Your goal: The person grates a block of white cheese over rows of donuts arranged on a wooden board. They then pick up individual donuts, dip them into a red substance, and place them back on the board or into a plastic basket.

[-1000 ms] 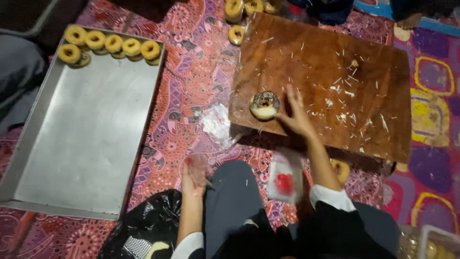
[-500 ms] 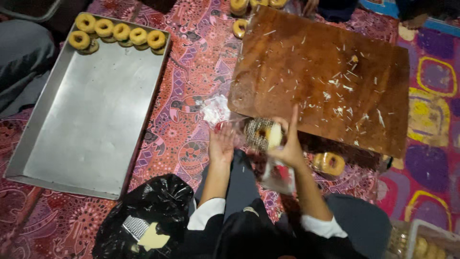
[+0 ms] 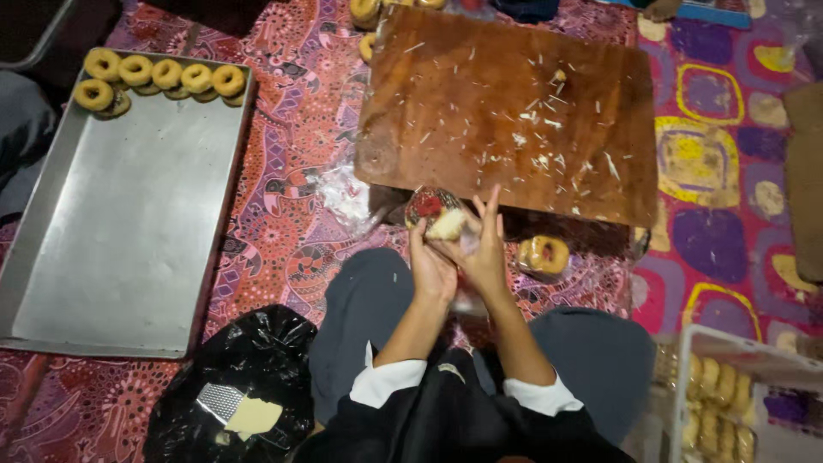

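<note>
My left hand (image 3: pixel 431 267) and my right hand (image 3: pixel 483 253) are pressed together over my lap, both holding a doughnut in a clear plastic bag (image 3: pixel 435 213) with a red patch on it. They sit just in front of the near edge of a low wooden board (image 3: pixel 514 111) strewn with pale shreds. A wrapped doughnut (image 3: pixel 543 255) lies on the patterned cloth to the right of my hands.
A large metal tray (image 3: pixel 111 231) lies at left with a row of doughnuts (image 3: pixel 159 75) along its far edge. A black plastic bag (image 3: pixel 236 394) with a grater sits near my left knee. A white crate of doughnuts (image 3: pixel 729 394) stands at lower right. More doughnuts (image 3: pixel 367 12) lie beyond the board.
My right hand lifted the doughnut off the board and brought it toward me. My left hand rose with the clear bag to meet it, and the doughnut is now inside the bag.
</note>
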